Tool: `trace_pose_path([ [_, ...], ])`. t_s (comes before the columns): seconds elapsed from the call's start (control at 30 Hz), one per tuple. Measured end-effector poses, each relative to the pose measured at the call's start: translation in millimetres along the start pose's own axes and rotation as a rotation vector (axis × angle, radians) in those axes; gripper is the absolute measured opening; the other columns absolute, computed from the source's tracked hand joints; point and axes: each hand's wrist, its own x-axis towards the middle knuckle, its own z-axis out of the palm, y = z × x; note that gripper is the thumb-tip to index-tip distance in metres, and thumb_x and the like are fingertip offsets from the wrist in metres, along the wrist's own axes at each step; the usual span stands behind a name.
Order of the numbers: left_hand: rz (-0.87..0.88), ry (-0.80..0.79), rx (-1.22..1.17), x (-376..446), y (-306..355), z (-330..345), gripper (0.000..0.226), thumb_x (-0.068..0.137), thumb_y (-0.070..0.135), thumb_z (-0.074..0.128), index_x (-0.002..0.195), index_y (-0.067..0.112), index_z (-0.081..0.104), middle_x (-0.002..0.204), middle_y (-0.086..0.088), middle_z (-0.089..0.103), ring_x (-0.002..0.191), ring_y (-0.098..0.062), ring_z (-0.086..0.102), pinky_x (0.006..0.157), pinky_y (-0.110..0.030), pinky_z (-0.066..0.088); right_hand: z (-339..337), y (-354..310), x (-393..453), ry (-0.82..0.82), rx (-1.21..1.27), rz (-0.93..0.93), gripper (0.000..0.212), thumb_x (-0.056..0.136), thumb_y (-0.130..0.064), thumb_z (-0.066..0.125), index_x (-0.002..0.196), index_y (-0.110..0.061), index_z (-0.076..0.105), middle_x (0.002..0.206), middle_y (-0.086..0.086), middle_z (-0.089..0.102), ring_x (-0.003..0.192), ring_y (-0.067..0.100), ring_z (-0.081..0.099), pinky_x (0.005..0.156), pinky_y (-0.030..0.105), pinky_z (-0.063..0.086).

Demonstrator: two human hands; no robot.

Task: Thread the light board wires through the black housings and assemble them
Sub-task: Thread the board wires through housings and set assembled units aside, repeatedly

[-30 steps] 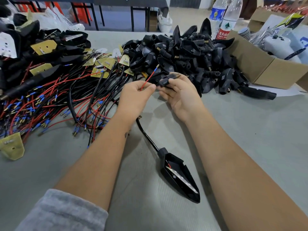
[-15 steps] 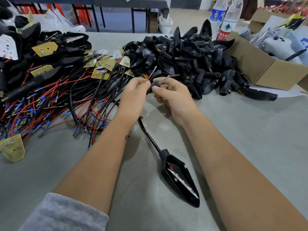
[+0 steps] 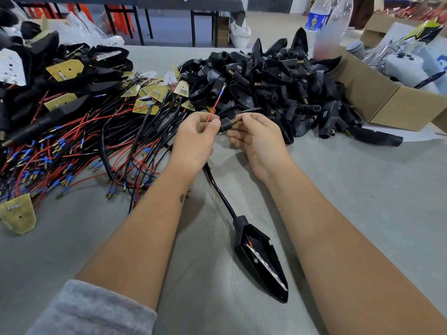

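Nearest the camera, a grey sleeve cuff (image 3: 94, 308) covers the left forearm, and both bare forearms reach forward over the grey table (image 3: 362, 189). Between them an arrow-shaped black housing (image 3: 262, 259) lies on the table with its open side up, a pale light board strip and a bit of red wire visible inside; a black sheathed cable (image 3: 219, 189) runs from its narrow end up towards the hands. Further on, the left hand (image 3: 193, 139) pinches a thin red wire (image 3: 214, 108) between thumb and fingers, and the wire rises up and to the right to a blue-sleeved terminal at its tip. Just beside it, the right hand (image 3: 258, 139) grips a small black stem piece (image 3: 226, 124) with a threaded metal end, fingers curled round it; the two hands nearly touch at this piece. To the left of the hands sprawls a tangle of red and black wires (image 3: 72, 153) with blue and brass terminals, with yellowish light boards (image 3: 18, 213) scattered among and in front of them. Beyond the hands sits a heap of empty black housings (image 3: 278, 81). At the right stands an open cardboard box (image 3: 370, 93), and behind the heap two plastic bottles (image 3: 319, 15). Farther back, table legs and a white bag (image 3: 239, 32) stand on the floor.
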Motion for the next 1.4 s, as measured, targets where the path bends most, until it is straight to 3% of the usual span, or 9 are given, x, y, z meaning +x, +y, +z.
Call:
trace_pose_path([
  [0.13, -0.023, 0.034, -0.052, 0, 0, 0, 0.011, 0.102, 0.019, 0.05, 0.092, 0.021, 0.055, 0.047, 0.018, 0.04, 0.042, -0.002, 0.032, 0.042, -0.015, 0.031, 2, 0, 0, -0.04, 0.029, 0.021, 0.021, 0.102, -0.008, 0.042, 0.086, -0.008, 0.056, 0.068, 0.004, 0.065, 0.064, 0.019, 0.065, 0.063, 0.025, 0.055],
  [0.4, -0.029, 0.045, -0.098, 0, 1, 0, 0.013, 0.102, 0.019, 0.048, 0.09, 0.021, 0.053, 0.045, 0.017, 0.037, 0.041, -0.002, 0.029, 0.04, -0.016, 0.029, 4, 3, -3, -0.064, -0.032, -0.094, 0.02, 0.088, 0.002, 0.066, 0.088, -0.011, 0.051, 0.07, 0.004, 0.063, 0.07, 0.021, 0.064, 0.068, 0.03, 0.055],
  [0.53, -0.019, 0.026, -0.087, 0, 1, 1, 0.015, 0.103, 0.019, 0.048, 0.088, 0.02, 0.052, 0.046, 0.017, 0.037, 0.041, -0.002, 0.028, 0.04, -0.016, 0.028, 3, 3, -2, -0.049, -0.021, -0.091, 0.021, 0.09, 0.0, 0.065, 0.107, -0.007, 0.056, 0.074, 0.003, 0.068, 0.068, 0.016, 0.065, 0.067, 0.028, 0.054],
  [0.83, -0.069, 0.03, -0.136, 1, 1, 1, 0.024, 0.104, 0.019, 0.04, 0.082, 0.019, 0.05, 0.081, -0.01, 0.048, 0.045, -0.004, 0.035, 0.043, -0.017, 0.03, 6, 4, -4, 0.018, -0.001, -0.13, 0.014, 0.088, 0.005, 0.064, 0.092, -0.009, 0.068, 0.079, 0.01, 0.069, 0.07, 0.022, 0.066, 0.065, 0.025, 0.054],
  [0.93, -0.032, 0.118, -0.145, 1, 1, 3, 0.03, 0.104, 0.018, 0.041, 0.079, 0.022, 0.056, 0.083, 0.001, 0.06, 0.065, -0.007, 0.054, 0.061, -0.023, 0.048, 5, 4, -2, 0.057, 0.016, -0.115, 0.012, 0.091, 0.003, 0.062, 0.093, -0.008, 0.067, 0.08, 0.01, 0.066, 0.065, 0.015, 0.065, 0.067, 0.024, 0.055],
  [1.03, 0.025, 0.156, -0.182, 1, 3, 0, 0.028, 0.103, 0.009, 0.041, 0.093, 0.025, 0.063, 0.092, 0.006, 0.068, 0.084, -0.003, 0.064, 0.081, -0.024, 0.05, 2, 3, 0, 0.103, 0.044, -0.09, 0.012, 0.094, -0.001, 0.059, 0.092, -0.009, 0.067, 0.081, 0.01, 0.065, 0.063, 0.011, 0.064, 0.068, 0.024, 0.057],
  [1.13, 0.039, 0.172, -0.324, 1, 8, -7, 0.035, 0.101, 0.004, 0.039, 0.109, 0.032, 0.059, 0.083, 0.004, 0.07, 0.071, -0.006, 0.065, 0.068, -0.021, 0.051, 1, 2, 1, 0.124, 0.041, -0.079, 0.014, 0.096, -0.002, 0.057, 0.091, -0.01, 0.067, 0.081, 0.009, 0.066, 0.064, 0.012, 0.063, 0.069, 0.023, 0.057],
  [1.23, 0.05, 0.216, -0.292, 0, 11, -9, 0.028, 0.104, 0.017, 0.042, 0.106, 0.034, 0.064, 0.069, 0.007, 0.064, 0.055, -0.007, 0.056, 0.055, -0.019, 0.045, 1, 3, 2, 0.148, 0.031, -0.071, 0.015, 0.096, -0.002, 0.057, 0.089, -0.01, 0.067, 0.08, 0.008, 0.065, 0.065, 0.013, 0.062, 0.07, 0.024, 0.057],
  [1.4, 0.109, 0.232, -0.073, 1, 7, -8, 0.021, 0.099, 0.007, 0.051, 0.103, 0.019, 0.068, 0.078, 0.002, 0.062, 0.066, -0.006, 0.058, 0.059, -0.013, 0.046, -1, 2, 3, 0.157, 0.071, -0.049, 0.014, 0.096, -0.003, 0.056, 0.09, -0.011, 0.067, 0.087, 0.01, 0.064, 0.066, 0.015, 0.06, 0.071, 0.024, 0.057],
])
